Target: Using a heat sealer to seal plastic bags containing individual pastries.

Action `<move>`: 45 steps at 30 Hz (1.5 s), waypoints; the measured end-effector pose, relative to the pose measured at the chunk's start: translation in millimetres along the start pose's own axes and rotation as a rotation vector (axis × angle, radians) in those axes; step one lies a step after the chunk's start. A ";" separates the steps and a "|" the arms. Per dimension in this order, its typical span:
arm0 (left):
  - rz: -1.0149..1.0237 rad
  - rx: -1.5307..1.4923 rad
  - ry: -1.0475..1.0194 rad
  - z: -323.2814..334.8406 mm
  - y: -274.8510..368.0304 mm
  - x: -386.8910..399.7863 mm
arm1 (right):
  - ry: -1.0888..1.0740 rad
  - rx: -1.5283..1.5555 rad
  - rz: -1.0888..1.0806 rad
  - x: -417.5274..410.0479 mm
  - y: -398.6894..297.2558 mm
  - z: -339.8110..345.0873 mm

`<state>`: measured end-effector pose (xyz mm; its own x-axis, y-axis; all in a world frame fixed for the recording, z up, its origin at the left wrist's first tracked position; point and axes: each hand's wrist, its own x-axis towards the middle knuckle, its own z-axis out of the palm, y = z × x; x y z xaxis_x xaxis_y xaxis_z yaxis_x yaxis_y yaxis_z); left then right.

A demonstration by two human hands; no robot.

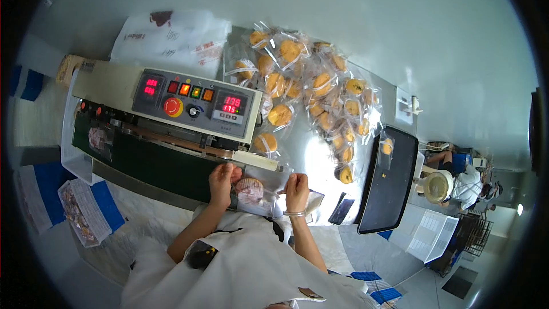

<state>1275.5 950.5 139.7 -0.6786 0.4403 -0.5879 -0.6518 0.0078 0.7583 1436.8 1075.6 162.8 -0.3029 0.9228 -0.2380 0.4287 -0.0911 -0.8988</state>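
Observation:
A clear plastic bag with a round pastry [250,191] in it lies at the right end of a continuous band sealer [171,107]. My left hand [223,180] pinches the bag's upper left corner beside the green conveyor belt [158,167]. With a bangle at its wrist, my right hand [297,189] grips the upper right corner, so the bag's edge is stretched between both hands. Farther left on the belt rests another bagged pastry [98,138]. Many bagged round cakes [321,83] are heaped on the metal table behind and right of the sealer.
A black tray [392,184] with one bagged cake stands at the right, beside a phone [342,209]. White plastic sheets [171,43] lie behind the sealer. Crates [85,212] stand on the floor at lower left. Co-workers [467,186] and a fan [437,186] are far right.

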 end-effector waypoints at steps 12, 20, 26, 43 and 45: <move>0.338 0.044 0.319 -83.4 31.1 29.6 | -0.300 -0.112 -0.306 88.0 18.8 -11.8; 0.609 0.496 0.546 -88.5 51.4 -18.8 | -0.925 -0.761 -0.866 152.0 27.9 40.3; 0.767 0.525 0.494 -63.5 75.5 -45.2 | -0.943 -0.914 -1.104 174.1 72.9 72.5; 0.684 0.655 -0.605 55.1 25.4 -48.5 | -0.996 0.918 0.297 0.1 -5.4 -56.5; 0.255 0.374 -0.520 32.1 -1.8 -43.2 | -0.903 1.000 0.427 -19.4 11.2 -24.8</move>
<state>1316.9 960.3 172.8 -0.4839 0.8421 -0.2381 -0.2694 0.1155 0.9561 1468.6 1065.9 166.5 -0.9013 0.2384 -0.3617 -0.0358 -0.8731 -0.4862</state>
